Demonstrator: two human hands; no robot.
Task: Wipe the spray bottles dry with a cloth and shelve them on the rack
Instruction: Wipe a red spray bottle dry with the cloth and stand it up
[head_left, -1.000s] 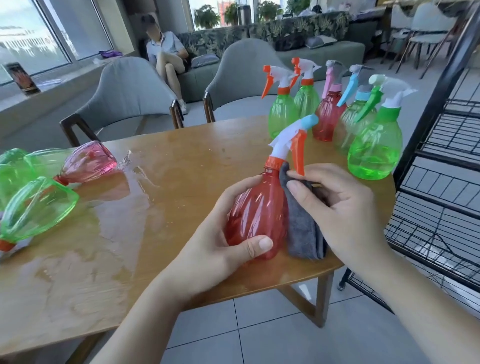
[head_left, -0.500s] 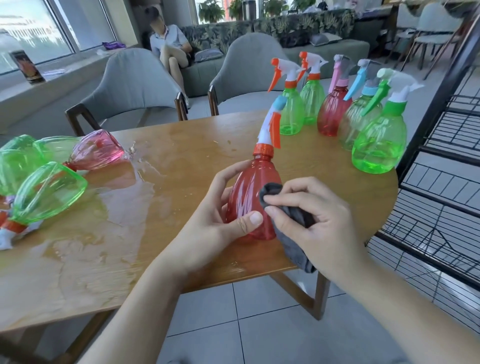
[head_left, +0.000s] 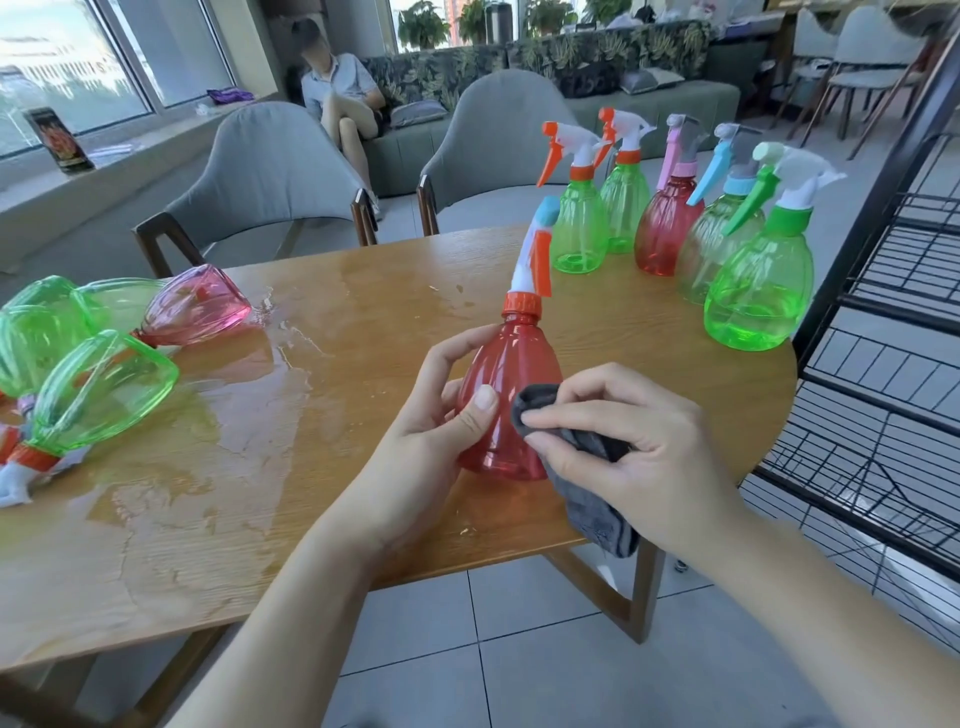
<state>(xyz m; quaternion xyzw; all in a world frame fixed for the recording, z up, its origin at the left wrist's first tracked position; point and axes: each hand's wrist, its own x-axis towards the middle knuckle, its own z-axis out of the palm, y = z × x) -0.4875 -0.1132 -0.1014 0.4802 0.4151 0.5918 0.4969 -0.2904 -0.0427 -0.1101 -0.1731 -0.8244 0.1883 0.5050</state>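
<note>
Table (head_left: 363, 291): wood, rounded right end close beside black wire rack (head_left: 883, 364); near edge running from lower left to the right corner, tiled floor below. Wet film across left and centre of the top; dry strip between the puddle and the upright bottles.

Red bottle (head_left: 511, 395): upright near the front edge, right of centre, orange collar and trigger, white head with blue tip. Well apart from both other groups.

Left hand (head_left: 436, 431): forearm entering from bottom centre, fingers curled behind the red bottle, thumb pressed on its front; grasping it.

Right hand (head_left: 634, 431): forearm entering from lower right, fingers bent, pinching grey cloth (head_left: 587, 467) against the bottle's lower right side; loose end of the cloth hanging past the table edge.

Upright bottles at right end, count five: two green with orange triggers (head_left: 579, 234) (head_left: 626, 208), one dark red with pink trigger (head_left: 665, 228), one pale green with blue trigger (head_left: 719, 244), one green with green trigger (head_left: 758, 291), nearest the rack.

Bottles lying on their sides at left edge: one pink (head_left: 197, 306); green ones (head_left: 104, 389) overlapping, at least three, exact count not clear.

Two grey chairs (head_left: 270, 166) at the far side.
</note>
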